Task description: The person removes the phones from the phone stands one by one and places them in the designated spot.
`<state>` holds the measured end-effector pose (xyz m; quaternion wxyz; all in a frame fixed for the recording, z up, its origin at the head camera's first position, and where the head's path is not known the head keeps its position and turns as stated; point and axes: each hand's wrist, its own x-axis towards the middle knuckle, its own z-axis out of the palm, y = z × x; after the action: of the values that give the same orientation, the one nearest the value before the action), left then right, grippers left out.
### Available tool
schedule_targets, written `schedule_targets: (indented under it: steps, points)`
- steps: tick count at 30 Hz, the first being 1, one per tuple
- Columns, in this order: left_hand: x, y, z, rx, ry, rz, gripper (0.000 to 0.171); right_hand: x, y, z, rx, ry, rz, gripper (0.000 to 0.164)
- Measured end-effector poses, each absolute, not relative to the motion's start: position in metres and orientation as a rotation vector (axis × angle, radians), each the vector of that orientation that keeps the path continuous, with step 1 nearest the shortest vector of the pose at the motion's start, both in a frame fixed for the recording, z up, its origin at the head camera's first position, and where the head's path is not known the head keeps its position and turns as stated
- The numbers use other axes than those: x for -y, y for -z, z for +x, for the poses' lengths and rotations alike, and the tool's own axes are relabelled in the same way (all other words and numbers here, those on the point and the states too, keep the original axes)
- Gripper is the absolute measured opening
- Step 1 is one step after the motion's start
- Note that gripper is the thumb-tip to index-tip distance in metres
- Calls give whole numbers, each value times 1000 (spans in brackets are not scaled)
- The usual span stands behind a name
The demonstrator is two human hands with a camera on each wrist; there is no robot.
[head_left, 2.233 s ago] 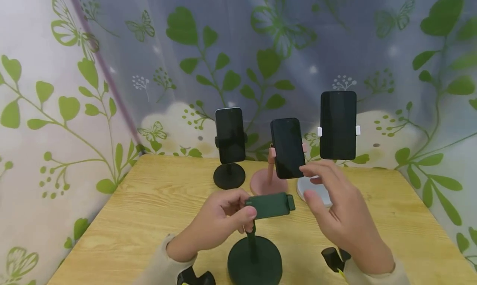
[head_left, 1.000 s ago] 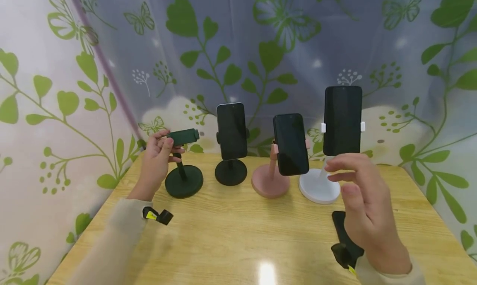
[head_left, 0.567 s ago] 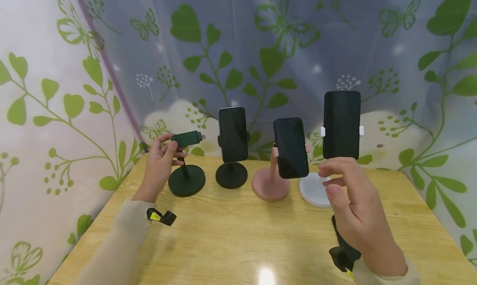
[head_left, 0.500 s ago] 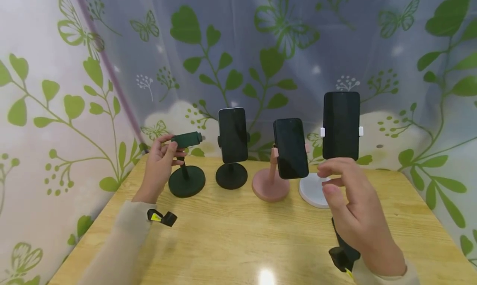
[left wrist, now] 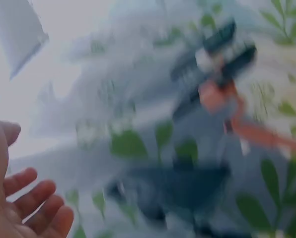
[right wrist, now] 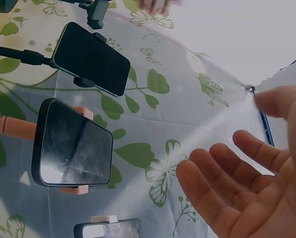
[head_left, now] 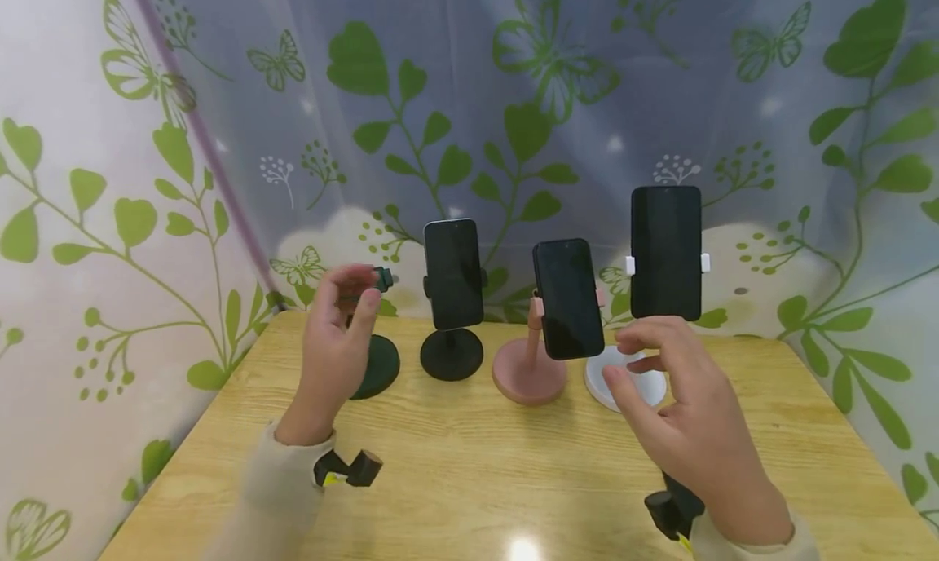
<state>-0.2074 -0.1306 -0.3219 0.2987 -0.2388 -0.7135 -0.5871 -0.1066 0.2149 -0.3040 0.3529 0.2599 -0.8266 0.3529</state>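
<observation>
In the head view my left hand (head_left: 337, 345) is in front of a dark green phone stand (head_left: 377, 367), hiding most of its clamp. The left wrist view shows this hand's fingers (left wrist: 41, 203) loosely bent with nothing in them, apart from the blurred green clamp (left wrist: 183, 191). My right hand (head_left: 682, 406) hovers before the white stand (head_left: 612, 388), thumb and fingers spread and holding nothing. Under its wrist lies a dark phone (head_left: 682, 492), partly hidden. The right wrist view also shows the right hand's fingers (right wrist: 217, 178) loosely curled.
Three stands hold phones upright: a black stand (head_left: 451, 355) with a phone (head_left: 453, 274), a pink stand (head_left: 528, 373) with a tilted phone (head_left: 568, 300), and the white one with a larger phone (head_left: 666, 253). Behind the wooden table (head_left: 469, 463) hangs a leaf-patterned curtain (head_left: 469, 80).
My left hand carried the green stand from the front middle to the left end of the row, then let go and drew back toward me. My right hand stayed near the white stand.
</observation>
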Motion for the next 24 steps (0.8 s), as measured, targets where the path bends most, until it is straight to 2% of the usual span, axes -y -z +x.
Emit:
schedule_targets:
  steps: [5,7,10,12,18,24]
  points:
    - [99,309,-181,1897,1530,-1002,38,-212,305,-110,2140,-846,664,41]
    - [92,309,-172,1907,1509,-1162,33,-210,306,-110,2147,-836,663,39]
    - [87,312,-162,1912,1474,-1384,15,-208,308,-110,2155,-835,675,39]
    - [85,316,-158,1952,1430,-1462,12,-206,309,-111,2162,-835,681,40]
    - [80,324,-164,2260,1155,-1316,7,-205,309,-111,2241,-791,650,40]
    - [76,327,-170,2421,1076,-1205,28,-204,311,-113,2349,-682,638,45]
